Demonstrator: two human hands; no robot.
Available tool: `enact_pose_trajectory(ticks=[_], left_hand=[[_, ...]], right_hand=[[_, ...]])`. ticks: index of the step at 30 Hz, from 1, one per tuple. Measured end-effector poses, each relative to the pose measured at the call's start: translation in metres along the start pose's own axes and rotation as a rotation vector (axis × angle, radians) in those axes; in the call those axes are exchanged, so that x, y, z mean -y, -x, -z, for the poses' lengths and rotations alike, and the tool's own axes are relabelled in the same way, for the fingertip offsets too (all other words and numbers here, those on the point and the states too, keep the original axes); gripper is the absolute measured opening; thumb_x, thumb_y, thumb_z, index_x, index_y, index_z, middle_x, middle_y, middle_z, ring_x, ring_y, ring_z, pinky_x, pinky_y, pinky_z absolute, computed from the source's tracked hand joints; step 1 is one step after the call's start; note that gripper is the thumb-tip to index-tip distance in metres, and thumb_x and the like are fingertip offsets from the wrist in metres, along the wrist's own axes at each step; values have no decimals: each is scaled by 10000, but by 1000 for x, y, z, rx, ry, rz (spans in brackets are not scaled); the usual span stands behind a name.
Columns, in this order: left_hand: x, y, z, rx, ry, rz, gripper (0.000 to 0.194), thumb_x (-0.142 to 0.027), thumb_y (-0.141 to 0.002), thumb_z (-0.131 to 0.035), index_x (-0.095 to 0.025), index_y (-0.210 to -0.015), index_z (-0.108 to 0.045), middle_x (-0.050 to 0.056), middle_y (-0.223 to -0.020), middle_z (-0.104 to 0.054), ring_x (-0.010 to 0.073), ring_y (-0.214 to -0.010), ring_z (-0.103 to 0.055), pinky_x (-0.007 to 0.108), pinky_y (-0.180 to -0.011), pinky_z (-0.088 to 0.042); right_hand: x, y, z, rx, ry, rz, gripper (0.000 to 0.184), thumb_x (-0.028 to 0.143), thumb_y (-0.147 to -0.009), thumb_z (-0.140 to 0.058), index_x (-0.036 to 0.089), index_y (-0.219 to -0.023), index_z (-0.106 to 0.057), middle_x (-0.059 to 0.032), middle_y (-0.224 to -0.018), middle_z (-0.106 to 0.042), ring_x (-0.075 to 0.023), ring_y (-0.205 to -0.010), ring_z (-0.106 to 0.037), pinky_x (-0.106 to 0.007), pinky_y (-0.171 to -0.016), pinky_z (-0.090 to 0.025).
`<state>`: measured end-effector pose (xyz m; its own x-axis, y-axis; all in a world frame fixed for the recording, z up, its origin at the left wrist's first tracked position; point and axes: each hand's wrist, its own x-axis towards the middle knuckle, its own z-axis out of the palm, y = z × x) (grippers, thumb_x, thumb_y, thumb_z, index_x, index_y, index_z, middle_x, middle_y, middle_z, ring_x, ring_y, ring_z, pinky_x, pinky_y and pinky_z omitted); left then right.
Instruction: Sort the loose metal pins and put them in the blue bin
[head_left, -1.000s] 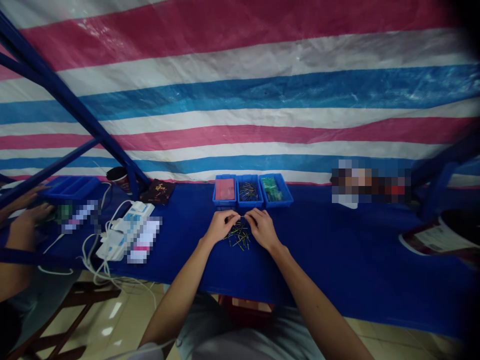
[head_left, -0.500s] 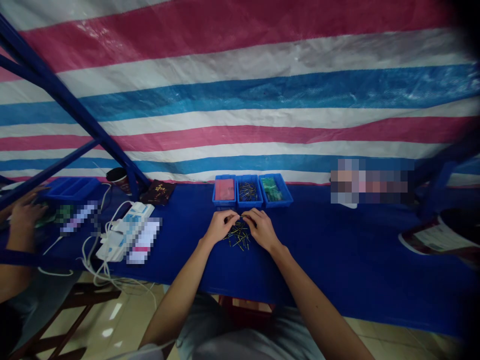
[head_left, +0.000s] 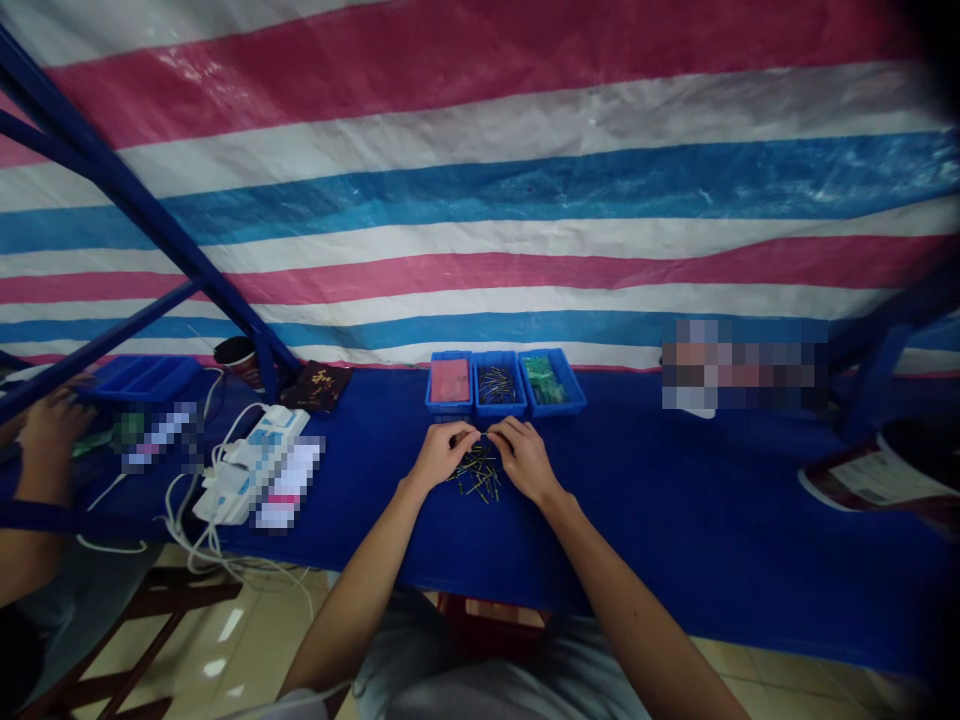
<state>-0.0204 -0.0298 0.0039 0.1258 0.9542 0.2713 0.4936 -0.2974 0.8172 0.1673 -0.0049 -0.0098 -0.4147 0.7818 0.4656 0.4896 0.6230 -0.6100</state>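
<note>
Over a loose pile of short, thin dark-and-yellow rods [head_left: 477, 475], my two hands meet with fingertips pinched. My left hand [head_left: 439, 455] is closed on one end of a thin rod [head_left: 484, 433], and my right hand [head_left: 525, 455] is closed on the other end. The rod's exact kind is too small to make out. Just beyond the hands stand three blue bins: a left bin [head_left: 448, 408] with pink pieces, a middle bin [head_left: 496, 409] with more thin rods, and a right bin [head_left: 556, 408] with green packets.
A white power strip [head_left: 251, 465] with tangled cables lies left on the blue table [head_left: 660, 520], beside a blurred-out sheet. Behind it are a dark packet [head_left: 319, 386] and a cup [head_left: 236, 352]. A large tub [head_left: 877, 470] stands right. Another person's hand [head_left: 56, 425] is far left.
My hands stay nearly in place, fingertips shifting slightly around the thin rod. At far left, the other person's hand has moved a little.
</note>
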Motion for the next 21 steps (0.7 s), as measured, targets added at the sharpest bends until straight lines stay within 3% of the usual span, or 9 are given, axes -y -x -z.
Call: enact_pose_trajectory(ticks=[21], left_hand=[[0,0,0,13,-11,5,342,-417,-946,-556,-140,-836,-722,6,-635,-641,123,-571,-531,225,-591,-395]], right_hand=[[1,-1,2,42,17,-8,351,300,-1055,-355,207,-786,-559,-18,-783,-657,-166,-726,-592,-319,-750,-355]])
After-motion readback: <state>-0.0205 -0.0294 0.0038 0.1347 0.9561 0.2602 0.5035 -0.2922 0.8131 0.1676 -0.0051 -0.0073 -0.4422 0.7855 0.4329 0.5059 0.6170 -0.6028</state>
